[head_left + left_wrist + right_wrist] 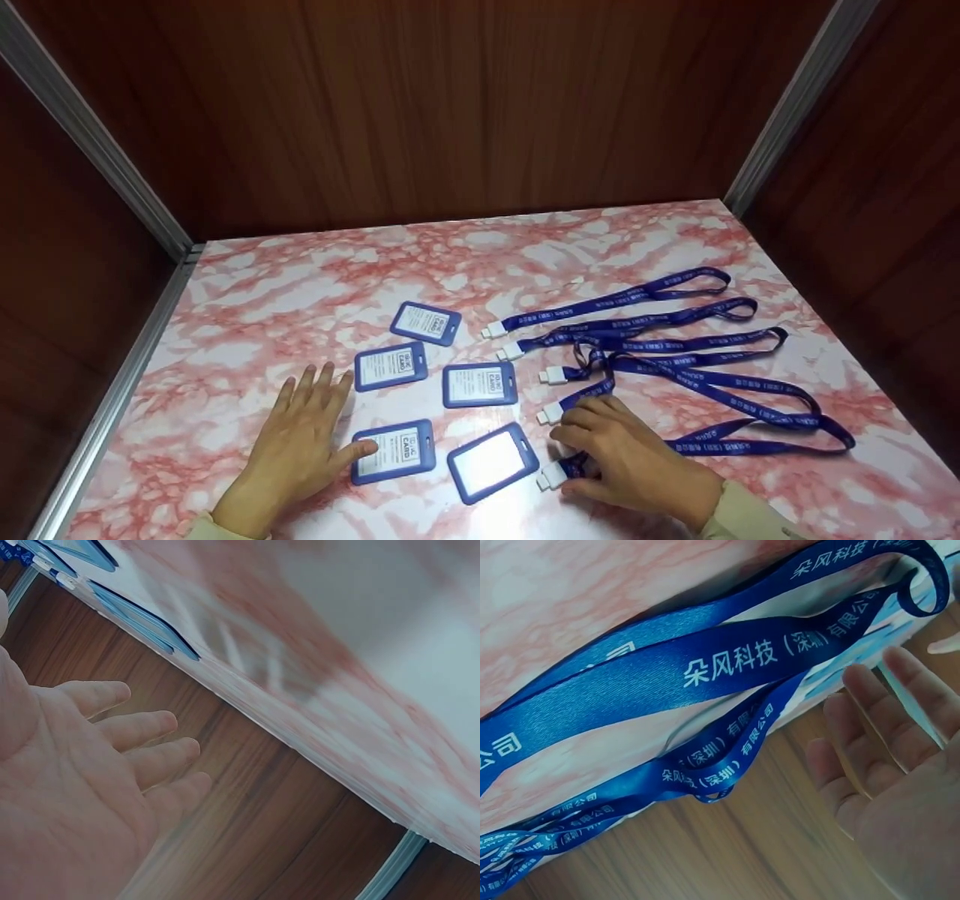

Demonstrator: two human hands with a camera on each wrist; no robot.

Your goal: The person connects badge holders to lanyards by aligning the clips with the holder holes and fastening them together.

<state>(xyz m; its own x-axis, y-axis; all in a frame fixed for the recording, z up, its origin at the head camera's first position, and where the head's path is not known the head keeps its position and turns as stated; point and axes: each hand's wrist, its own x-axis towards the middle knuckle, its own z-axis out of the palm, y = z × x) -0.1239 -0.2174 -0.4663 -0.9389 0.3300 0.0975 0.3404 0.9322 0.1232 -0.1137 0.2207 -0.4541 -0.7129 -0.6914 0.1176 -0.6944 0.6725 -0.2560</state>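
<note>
My left hand (296, 442) is spread over the left of the table, its thumb overlapping the lower-left blue badge holder (409, 454). In the left wrist view, the palm (67, 772) holds nothing and its fingers are apart. Loosely bent, my right hand (630, 454) hovers over the nearest blue lanyards, fingertips close to their white clips (553, 475). The right wrist view has its fingers (862, 712) apart beside a printed blue strap (742, 660), with nothing gripped. Nearest the right hand lies a badge holder with a glare-white face (493, 463).
More badge holders (480, 385) lie across the middle of the table (300, 292). Several lanyards (615, 301) stretch to the right, clips facing left, some straps crossing. Dark wood panels (465, 112) with metal corner posts (802, 97) enclose the back and sides.
</note>
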